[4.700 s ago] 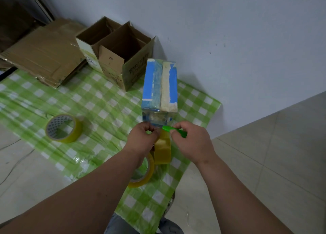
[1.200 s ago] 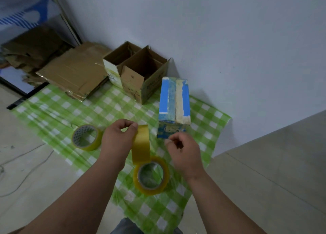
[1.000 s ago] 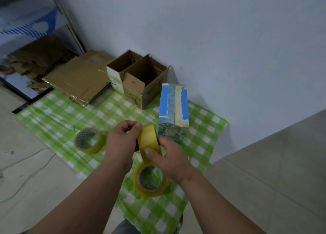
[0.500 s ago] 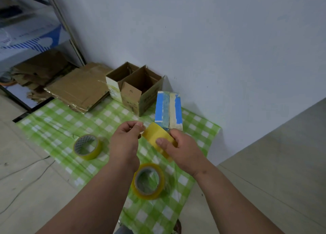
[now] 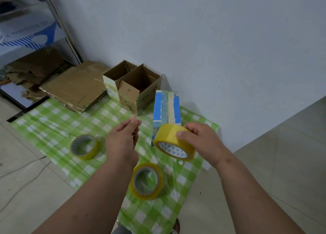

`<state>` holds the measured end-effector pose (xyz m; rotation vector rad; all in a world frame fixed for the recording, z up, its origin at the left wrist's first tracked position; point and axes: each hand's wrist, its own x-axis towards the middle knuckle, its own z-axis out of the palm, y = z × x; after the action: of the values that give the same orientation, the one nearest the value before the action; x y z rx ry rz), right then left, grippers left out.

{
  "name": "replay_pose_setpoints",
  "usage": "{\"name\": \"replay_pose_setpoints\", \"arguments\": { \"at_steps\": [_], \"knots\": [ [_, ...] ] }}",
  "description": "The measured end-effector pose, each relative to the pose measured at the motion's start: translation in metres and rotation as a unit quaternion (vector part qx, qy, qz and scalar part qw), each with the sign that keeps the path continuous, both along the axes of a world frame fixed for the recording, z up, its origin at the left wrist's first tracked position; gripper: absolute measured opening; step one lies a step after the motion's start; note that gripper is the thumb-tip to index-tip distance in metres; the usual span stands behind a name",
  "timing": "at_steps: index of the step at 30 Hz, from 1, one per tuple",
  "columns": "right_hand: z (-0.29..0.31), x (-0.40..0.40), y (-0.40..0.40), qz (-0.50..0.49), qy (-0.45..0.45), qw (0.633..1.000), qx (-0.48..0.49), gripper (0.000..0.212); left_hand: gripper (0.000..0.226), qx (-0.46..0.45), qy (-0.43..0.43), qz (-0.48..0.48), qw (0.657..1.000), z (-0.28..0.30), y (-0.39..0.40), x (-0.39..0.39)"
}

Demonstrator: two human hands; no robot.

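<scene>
My right hand (image 5: 201, 140) grips a yellow roll of clear tape (image 5: 172, 142), held up above the green checked cloth (image 5: 53, 126). My left hand (image 5: 121, 142) pinches the loose end of the tape (image 5: 135, 118), and a clear strip stretches from it to the roll. Behind the roll stands a blue and white box (image 5: 166, 110), its top sealed with tape.
Two more tape rolls lie on the cloth: one at the left (image 5: 84, 146), one near me (image 5: 146, 181). Two open cardboard boxes (image 5: 134, 85) stand against the wall, with flattened cardboard (image 5: 74, 87) to their left. Cables run over the tiled floor at the left.
My right hand has taken the roll and drawn it to the right, away from my left hand. A strip of tape has been pulled out between them.
</scene>
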<state>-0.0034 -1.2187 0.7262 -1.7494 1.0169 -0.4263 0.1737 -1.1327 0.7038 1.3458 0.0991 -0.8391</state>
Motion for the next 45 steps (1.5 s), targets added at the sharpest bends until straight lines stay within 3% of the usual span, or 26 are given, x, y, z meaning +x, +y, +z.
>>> {"name": "replay_pose_setpoints", "arguments": {
  "at_steps": [6, 8, 12, 17, 21, 31, 32, 34, 37, 43, 45],
  "knots": [
    [0.001, -0.002, -0.004, 0.000, -0.009, 1.000, 0.010, 0.026, 0.025, -0.016, 0.045, -0.021, 0.999, -0.002, -0.004, 0.007],
    [0.001, -0.003, -0.007, -0.005, -0.012, 1.000, 0.013, 0.023, 0.020, -0.007, 0.046, -0.046, 0.998, -0.003, -0.006, 0.011],
    [0.001, -0.004, -0.014, -0.010, 0.002, 1.000, -0.001, 0.022, 0.005, 0.016, 0.007, -0.099, 0.995, -0.003, -0.012, 0.016],
    [0.003, -0.004, -0.023, -0.007, 0.011, 1.000, -0.010, 0.022, 0.009, 0.038, -0.057, -0.109, 0.992, 0.000, -0.023, 0.016],
    [0.008, -0.004, -0.030, 0.010, 0.018, 1.000, -0.013, 0.022, 0.014, 0.050, -0.017, -0.080, 0.995, -0.003, -0.030, 0.015],
    [0.014, -0.014, -0.048, 0.041, 0.041, 0.998, 0.001, 0.035, 0.005, 0.024, 0.097, -0.165, 0.981, 0.000, -0.038, 0.020],
    [0.014, -0.014, -0.049, 0.044, 0.042, 0.998, 0.004, 0.035, 0.016, 0.026, 0.097, -0.177, 0.979, 0.000, -0.038, 0.020],
    [0.015, -0.016, -0.052, 0.052, 0.049, 0.997, 0.010, 0.035, 0.030, 0.042, 0.074, -0.211, 0.974, 0.001, -0.038, 0.022],
    [0.016, -0.018, -0.058, 0.058, 0.061, 0.996, 0.025, 0.030, 0.009, 0.063, 0.017, -0.227, 0.972, 0.002, -0.039, 0.022],
    [0.016, -0.021, -0.067, 0.100, 0.041, 0.990, 0.088, 0.032, 0.011, 0.092, -0.099, -0.157, 0.978, 0.000, -0.048, 0.017],
    [0.015, -0.021, -0.070, 0.114, 0.029, 0.988, 0.105, 0.042, 0.013, 0.093, -0.110, -0.125, 0.982, -0.001, -0.048, 0.017]
  ]
}}
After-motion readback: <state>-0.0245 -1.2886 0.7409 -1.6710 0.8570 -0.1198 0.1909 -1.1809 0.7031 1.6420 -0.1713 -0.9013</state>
